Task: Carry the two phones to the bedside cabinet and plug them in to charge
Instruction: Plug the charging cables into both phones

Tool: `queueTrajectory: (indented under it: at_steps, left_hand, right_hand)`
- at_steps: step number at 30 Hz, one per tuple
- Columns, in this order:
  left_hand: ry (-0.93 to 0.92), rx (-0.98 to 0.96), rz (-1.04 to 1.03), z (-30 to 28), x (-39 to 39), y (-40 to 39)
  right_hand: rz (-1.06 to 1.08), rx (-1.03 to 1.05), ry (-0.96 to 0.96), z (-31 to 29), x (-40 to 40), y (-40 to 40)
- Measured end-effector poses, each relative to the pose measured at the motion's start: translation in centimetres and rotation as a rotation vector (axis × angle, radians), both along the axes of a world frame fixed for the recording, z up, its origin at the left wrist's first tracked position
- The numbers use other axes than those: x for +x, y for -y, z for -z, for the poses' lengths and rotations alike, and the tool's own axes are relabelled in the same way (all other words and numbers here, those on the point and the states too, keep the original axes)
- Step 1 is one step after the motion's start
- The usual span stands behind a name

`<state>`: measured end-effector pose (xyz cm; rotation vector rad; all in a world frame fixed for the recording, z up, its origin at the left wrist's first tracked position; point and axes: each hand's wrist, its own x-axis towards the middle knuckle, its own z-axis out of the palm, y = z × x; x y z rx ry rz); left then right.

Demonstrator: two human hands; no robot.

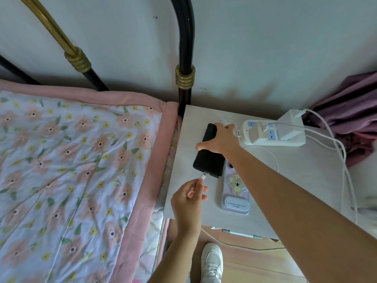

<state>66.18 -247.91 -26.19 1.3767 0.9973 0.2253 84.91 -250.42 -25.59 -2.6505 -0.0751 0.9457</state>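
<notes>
A black phone (208,160) lies on the pale bedside cabinet (302,180), its charging port facing me. My right hand (218,139) holds the phone across its upper half, fingers curled over its edges. My left hand (188,198) pinches a white charging cable plug (203,177), whose tip sits right at the black phone's port. A second phone in a lilac case with a cartoon koala (235,193) lies face down just right of the black one, partly under my right forearm.
A white power strip (273,135) with two white chargers and white cables stands at the cabinet's back right. A purple cloth (350,117) hangs beyond it. The flowered quilt on the bed (71,170) lies to the left. My white shoe (212,262) is on the floor below.
</notes>
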Motion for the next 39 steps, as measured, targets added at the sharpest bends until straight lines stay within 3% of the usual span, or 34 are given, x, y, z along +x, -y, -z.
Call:
queueTrajectory:
  at_steps: [39]
  left_hand:
    - [-0.019,0.031,-0.075,0.1,0.68,0.52]
  right_hand:
    - [0.143,0.006,0.016,0.58,-0.74,0.29]
